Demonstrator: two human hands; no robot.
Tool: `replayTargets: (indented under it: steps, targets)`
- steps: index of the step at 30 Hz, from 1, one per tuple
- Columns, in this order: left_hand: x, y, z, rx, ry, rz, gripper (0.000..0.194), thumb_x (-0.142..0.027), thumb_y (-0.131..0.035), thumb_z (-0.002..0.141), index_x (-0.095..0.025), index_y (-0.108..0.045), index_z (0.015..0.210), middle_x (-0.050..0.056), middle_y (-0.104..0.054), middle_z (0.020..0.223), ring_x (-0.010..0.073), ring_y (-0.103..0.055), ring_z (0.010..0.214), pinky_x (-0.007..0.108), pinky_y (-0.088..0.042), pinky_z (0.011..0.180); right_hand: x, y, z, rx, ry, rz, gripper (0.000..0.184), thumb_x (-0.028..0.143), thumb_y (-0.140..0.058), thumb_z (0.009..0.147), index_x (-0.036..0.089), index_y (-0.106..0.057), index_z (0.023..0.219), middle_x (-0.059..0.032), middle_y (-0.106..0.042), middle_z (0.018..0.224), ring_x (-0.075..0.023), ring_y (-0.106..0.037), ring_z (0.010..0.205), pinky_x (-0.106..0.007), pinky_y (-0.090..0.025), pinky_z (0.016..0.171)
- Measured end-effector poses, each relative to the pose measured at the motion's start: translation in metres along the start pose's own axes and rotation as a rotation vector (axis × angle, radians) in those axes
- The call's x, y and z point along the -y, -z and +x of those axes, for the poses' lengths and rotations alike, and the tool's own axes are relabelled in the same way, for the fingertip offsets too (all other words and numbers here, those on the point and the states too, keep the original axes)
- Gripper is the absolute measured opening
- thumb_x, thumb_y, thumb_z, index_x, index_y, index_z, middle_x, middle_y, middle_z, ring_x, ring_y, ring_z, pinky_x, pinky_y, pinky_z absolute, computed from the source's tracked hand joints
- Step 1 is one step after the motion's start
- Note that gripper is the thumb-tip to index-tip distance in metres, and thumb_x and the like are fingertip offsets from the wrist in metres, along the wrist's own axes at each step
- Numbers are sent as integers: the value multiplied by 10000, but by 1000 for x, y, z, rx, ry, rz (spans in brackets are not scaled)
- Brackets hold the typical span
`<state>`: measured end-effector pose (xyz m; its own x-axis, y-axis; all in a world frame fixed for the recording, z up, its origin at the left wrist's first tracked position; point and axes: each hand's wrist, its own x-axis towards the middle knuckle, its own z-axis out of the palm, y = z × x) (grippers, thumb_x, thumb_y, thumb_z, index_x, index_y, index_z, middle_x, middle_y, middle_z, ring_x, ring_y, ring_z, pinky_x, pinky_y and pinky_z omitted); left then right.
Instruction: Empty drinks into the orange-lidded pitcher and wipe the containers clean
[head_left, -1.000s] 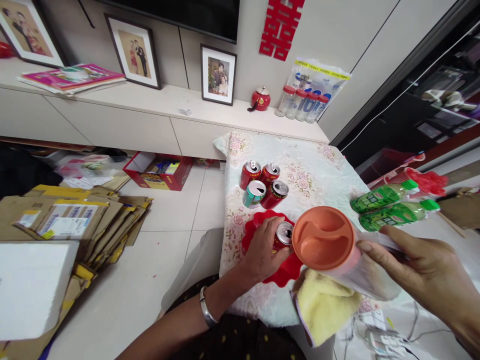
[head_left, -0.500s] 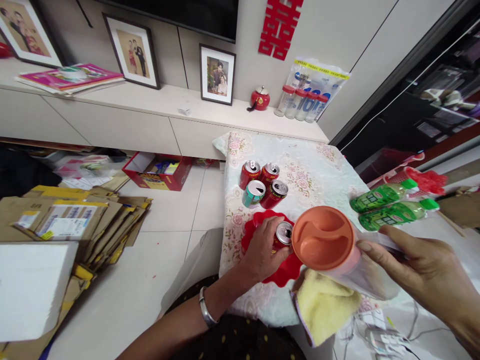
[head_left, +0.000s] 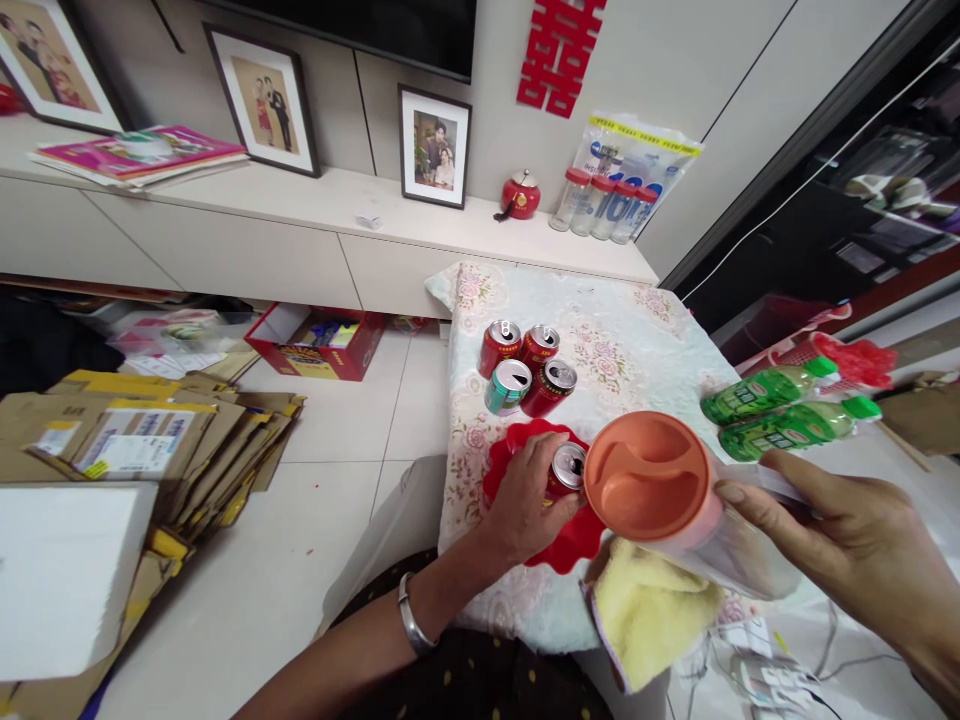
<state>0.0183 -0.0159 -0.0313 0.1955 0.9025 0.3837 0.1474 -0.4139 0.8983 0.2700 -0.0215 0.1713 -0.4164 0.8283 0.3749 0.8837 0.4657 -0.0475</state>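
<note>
Wrapped round an opened red drink can (head_left: 568, 467), my left hand (head_left: 523, 500) holds it over a red scalloped tray (head_left: 570, 552). My right hand (head_left: 840, 530) grips the handle of a clear plastic pitcher (head_left: 739, 555) with an orange lid (head_left: 647, 475). The pitcher is tilted so that its lid faces the can's top, close to it or touching; I cannot tell which. Whether liquid is flowing does not show. Behind the tray stand several opened cans, among them a green can (head_left: 508, 388) and a dark red can (head_left: 551, 390).
A yellow cloth (head_left: 652, 610) hangs at the near edge of the flowered tablecloth (head_left: 600, 340). Two green bottles (head_left: 787, 430) lie at the table's right. Flattened cardboard (head_left: 225, 440) and a red box (head_left: 319, 340) are on the floor. Cables and a power strip (head_left: 772, 670) lie below right.
</note>
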Motion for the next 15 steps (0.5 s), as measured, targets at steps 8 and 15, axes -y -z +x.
replayTargets:
  steps: [8,15]
  targets:
    - [2,0,-1,4,-4,3,687,-208,-729,920,-239,-416,1531,187,-560,1518,380,-545,1441,622,-473,1198,0,1,1,0,139,-12,563,609,-503,1094,233,-511,676,43,-572,468,-91,-491,309,-183,-366,354]
    - [1,-1,0,4,7,6,710,-191,-740,903,-239,-410,1531,191,-557,1521,382,-545,1443,630,-475,1195,-1,0,-1,4,96,8,600,644,-512,1073,229,-524,640,52,-510,436,-87,-453,304,-179,-350,348]
